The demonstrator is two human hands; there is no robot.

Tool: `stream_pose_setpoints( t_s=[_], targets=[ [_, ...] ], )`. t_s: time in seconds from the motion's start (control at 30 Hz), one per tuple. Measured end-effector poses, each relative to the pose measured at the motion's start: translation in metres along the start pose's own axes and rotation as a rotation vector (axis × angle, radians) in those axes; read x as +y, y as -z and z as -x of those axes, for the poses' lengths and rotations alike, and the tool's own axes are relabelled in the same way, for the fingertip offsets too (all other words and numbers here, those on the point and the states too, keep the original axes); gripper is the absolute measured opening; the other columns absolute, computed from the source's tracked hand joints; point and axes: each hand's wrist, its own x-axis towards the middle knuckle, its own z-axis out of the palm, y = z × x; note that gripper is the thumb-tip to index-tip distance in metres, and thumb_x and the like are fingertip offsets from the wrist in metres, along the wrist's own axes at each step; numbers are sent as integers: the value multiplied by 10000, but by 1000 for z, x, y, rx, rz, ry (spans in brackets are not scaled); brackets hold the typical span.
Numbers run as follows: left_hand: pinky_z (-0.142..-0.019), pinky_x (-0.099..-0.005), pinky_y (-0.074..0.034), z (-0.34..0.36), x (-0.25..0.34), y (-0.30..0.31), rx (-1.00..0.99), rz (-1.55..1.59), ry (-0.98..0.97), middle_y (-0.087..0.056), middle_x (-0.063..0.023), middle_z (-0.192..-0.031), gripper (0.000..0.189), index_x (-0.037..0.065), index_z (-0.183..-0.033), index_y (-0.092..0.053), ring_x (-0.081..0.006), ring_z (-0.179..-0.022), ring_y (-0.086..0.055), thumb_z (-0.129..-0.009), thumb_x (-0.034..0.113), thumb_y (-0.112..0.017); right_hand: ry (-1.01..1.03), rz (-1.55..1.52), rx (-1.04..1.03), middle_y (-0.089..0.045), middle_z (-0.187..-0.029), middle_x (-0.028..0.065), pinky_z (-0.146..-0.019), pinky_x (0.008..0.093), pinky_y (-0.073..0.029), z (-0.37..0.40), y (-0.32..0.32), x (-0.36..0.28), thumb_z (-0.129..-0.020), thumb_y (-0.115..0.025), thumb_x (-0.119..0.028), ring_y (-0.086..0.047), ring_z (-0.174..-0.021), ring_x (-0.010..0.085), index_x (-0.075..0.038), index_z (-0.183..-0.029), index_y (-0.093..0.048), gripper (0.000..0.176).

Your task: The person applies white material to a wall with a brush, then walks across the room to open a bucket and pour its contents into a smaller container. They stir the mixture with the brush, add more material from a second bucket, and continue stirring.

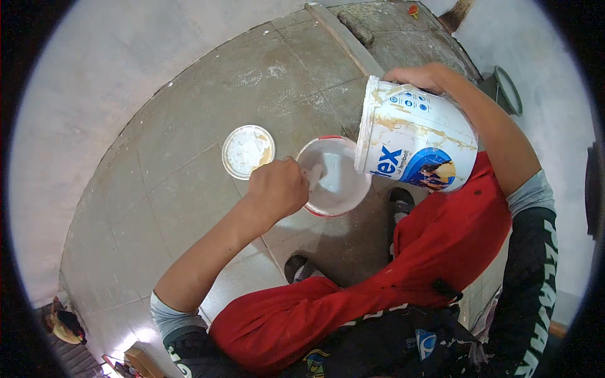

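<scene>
My right hand [425, 77] grips the rim of a white paint bucket [416, 135] with a blue label, tipped on its side toward a red-rimmed bowl [337, 183] of white paint on the floor. My left hand [277, 188] is closed on a stirring tool [315, 177] whose end dips into the bowl's paint. A round paint-smeared lid [247, 151] lies flat on the tiles just left of the bowl.
Grey floor tiles [189, 176] run under me, bounded by a pale plastered wall [94, 75] on the left. My red shorts [378, 283] and sandalled feet [299, 268] are below the bowl. A dark round basin [507, 91] sits at the far right.
</scene>
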Motion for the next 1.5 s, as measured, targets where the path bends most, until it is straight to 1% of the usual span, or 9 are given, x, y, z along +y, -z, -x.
stream_pose_setpoints(
  t_s=[0.37, 0.53, 0.77, 0.87, 1.03, 1.13, 1.4, 1.43, 1.5],
  targets=[
    [-709, -494, -540, 21, 23, 24, -118, 43, -87, -645, -301, -762, 426, -81, -907, -629, -444, -772, -669, -922, 341, -571, -63, -23, 21, -734, -958, 12, -624, 272, -515, 7, -2, -6, -922, -490, -478, -658, -696, 65, -114, -1094, -704, 456],
    [-942, -468, -465, 19, 86, -13, -427, 660, -97, -607, -366, -1045, 603, -128, -1173, -517, -459, -1070, -598, -925, 418, -583, 40, -98, -43, -743, -956, -2, -618, 275, -533, -7, 3, 12, -942, -473, -445, -674, -691, 73, -110, -1061, -712, 428],
    [-1024, -440, -427, -14, 138, -63, 18, 1246, -236, -522, -349, -1250, 904, -226, -1287, -279, -425, -1155, -562, -837, 439, -694, -106, -192, -76, -733, -997, 45, -691, 320, -566, -18, 14, 32, -938, -473, -435, -702, -763, 131, -88, -1077, -695, 435],
    [-1019, -431, -440, -21, 166, -68, -211, 1359, 36, -457, -398, -1267, 972, -258, -1294, -181, -408, -1210, -524, -810, 379, -732, -87, -292, -49, -726, -1017, 71, -772, 351, -555, -22, 20, 80, -936, -444, -467, -701, -827, 188, -95, -1113, -687, 478],
    [-1048, -475, -400, -14, 209, -77, 2, 1077, 16, -207, -498, -1314, 1028, -284, -1291, 35, -588, -1201, -420, -821, 270, -693, 254, -368, 276, -648, -1227, 116, -935, 382, -505, -4, 43, 189, -930, -416, -486, -644, -1062, 247, -62, -1255, -610, 569],
    [-1000, -488, -437, -29, 224, -101, 80, 1019, -101, -209, -531, -1318, 1079, -337, -1294, 32, -568, -1134, -492, -795, 281, -698, 295, -900, 92, -599, -1295, 123, -983, 394, -479, 30, 35, 238, -948, -406, -473, -606, -1123, 244, -38, -1307, -563, 585],
    [-1149, -478, -236, -77, 190, -91, 225, 800, -190, -195, -483, -1386, 1132, -290, -1339, 68, -569, -1335, -265, -795, 258, -760, 522, -1268, 555, -606, -1273, 125, -986, 407, -481, -3, -45, 242, -956, -450, -455, -608, -1109, 242, -21, -1305, -552, 566],
    [-1144, -481, -245, -85, 184, -82, 289, 739, -205, -197, -475, -1393, 1143, -281, -1348, 68, -567, -1329, -277, -775, 227, -779, 854, -1064, 505, -613, -1248, 124, -972, 405, -491, -31, -40, 275, -954, -517, -412, -600, -1116, 224, -7, -1297, -545, 532],
    [-1133, -479, -270, -99, 176, -71, 372, 672, -214, -227, -427, -1418, 1170, -212, -1408, 43, -546, -1319, -313, -720, 161, -826, 841, -1025, 549, -619, -1230, 127, -965, 401, -495, -51, -33, 262, -954, -534, -383, -598, -1117, 222, -4, -1279, -552, 500]
  ],
)
